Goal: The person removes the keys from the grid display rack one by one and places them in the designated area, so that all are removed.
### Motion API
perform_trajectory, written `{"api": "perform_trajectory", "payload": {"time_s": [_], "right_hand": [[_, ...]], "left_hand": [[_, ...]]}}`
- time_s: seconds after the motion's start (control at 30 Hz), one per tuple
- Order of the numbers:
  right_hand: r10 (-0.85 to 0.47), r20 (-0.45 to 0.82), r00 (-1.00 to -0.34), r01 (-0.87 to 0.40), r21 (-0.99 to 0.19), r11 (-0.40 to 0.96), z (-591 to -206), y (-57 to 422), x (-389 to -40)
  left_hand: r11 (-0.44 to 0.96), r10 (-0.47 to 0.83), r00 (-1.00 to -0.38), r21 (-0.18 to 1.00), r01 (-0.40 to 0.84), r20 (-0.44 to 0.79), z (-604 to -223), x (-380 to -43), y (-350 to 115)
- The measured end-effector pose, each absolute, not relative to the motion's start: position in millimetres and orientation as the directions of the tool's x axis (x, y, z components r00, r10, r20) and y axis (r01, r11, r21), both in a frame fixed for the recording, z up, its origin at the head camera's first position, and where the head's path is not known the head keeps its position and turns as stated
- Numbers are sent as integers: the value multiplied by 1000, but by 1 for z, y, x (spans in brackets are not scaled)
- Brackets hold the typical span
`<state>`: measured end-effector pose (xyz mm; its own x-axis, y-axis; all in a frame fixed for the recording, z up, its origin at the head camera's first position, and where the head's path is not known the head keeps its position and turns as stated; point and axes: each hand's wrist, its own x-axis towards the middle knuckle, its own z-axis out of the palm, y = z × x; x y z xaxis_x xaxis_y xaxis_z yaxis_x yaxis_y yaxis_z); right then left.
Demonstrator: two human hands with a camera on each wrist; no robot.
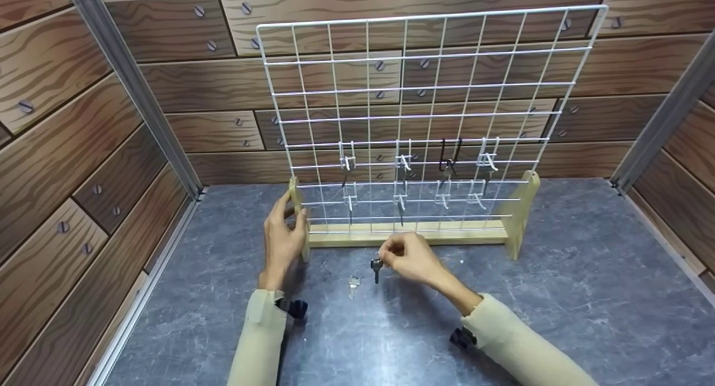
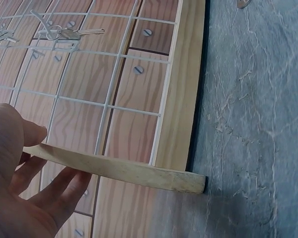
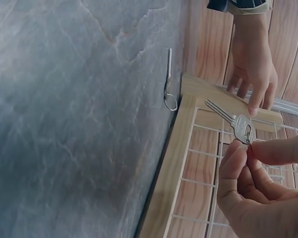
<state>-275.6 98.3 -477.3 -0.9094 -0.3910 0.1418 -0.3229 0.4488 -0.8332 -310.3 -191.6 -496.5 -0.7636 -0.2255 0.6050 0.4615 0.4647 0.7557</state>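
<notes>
Just before the wire rack (image 1: 400, 117), near the middle of its wooden base bar (image 1: 346, 239), a key (image 1: 376, 265) hangs from the fingers of the right hand (image 1: 412, 257). These fingers pinch it at its head end, and the rest of the key is free. From the fingertips the key lies downward and a little toward the rack's left side; its long axis is nearly upright, with the blade at the bottom. So the right hand is the nearer one, and the hooks of the rack are behind the key and higher.

On the tabletop (image 1: 212, 330), before the left half of the rack, lies a second key (image 1: 353, 285), its ring end toward the base bar and apart from it. At the rack's left end, the left hand (image 1: 284, 235) grips the wooden side piece (image 2: 114, 168), thumb on one face and fingers on the other.

In the lower row of the rack, the third hook (image 1: 443, 200) and the fourth hook (image 1: 476, 199) seem bare. The base bar's edge is close behind the right hand; before the rack's right half there is open room for moving.
</notes>
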Motion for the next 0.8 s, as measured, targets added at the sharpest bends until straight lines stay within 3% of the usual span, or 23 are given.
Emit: {"api": "perform_trajectory", "payload": {"time_s": [0.8], "right_hand": [[-452,-53,-891,-205,-840,502,-498,83,-283]], "left_hand": [[483,-209,-757,739,471,619,-498,-309,-193]]}}
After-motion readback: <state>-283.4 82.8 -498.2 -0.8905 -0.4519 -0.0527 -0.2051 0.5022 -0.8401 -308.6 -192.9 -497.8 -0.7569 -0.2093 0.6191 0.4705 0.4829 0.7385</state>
